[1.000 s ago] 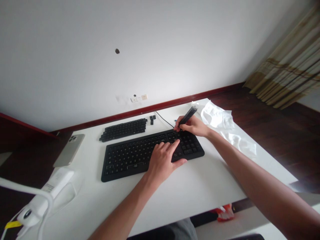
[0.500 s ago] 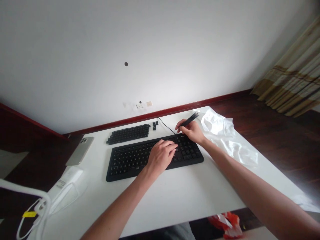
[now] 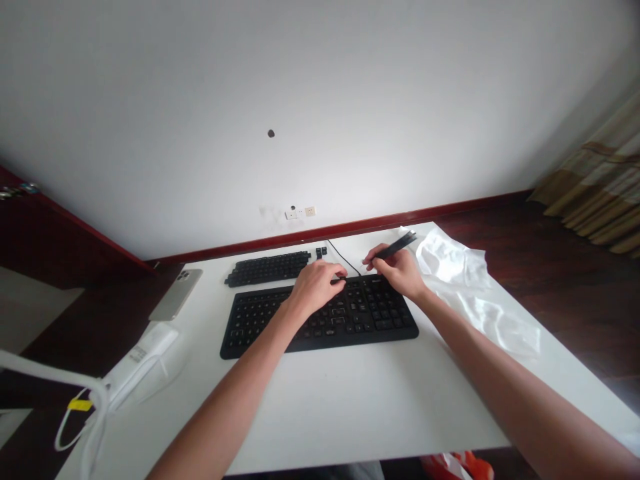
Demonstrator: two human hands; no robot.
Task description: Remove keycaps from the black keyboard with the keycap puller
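Observation:
A black keyboard (image 3: 360, 337) lies on the white table, with pale dots where keycaps are off across its left part; the right block still carries caps. My left hand (image 3: 317, 283) is over the keyboard's upper middle, thumb and fingers curled together in a pinch; whatever is between them is too small and dark to make out. Above the keyboard's upper right edge, my right hand (image 3: 403, 270) grips a slim black brush (image 3: 397, 245), its dark bristle-like end pointing up to the right. Loose black keycaps (image 3: 267, 269) lie in rows behind the keyboard, with a few more keycaps (image 3: 320, 253) beside them.
A phone (image 3: 176, 295) and a white power strip (image 3: 143, 357) with a white cable lie at the left. Crumpled clear plastic (image 3: 453, 263) covers the right side. The keyboard cord (image 3: 343, 255) runs back toward the wall.
My left hand has moved up toward the keyboard's back edge, and its spread fingers have drawn into a pinch. My right hand still holds the brush, now tilted flatter. The view has shifted slightly.

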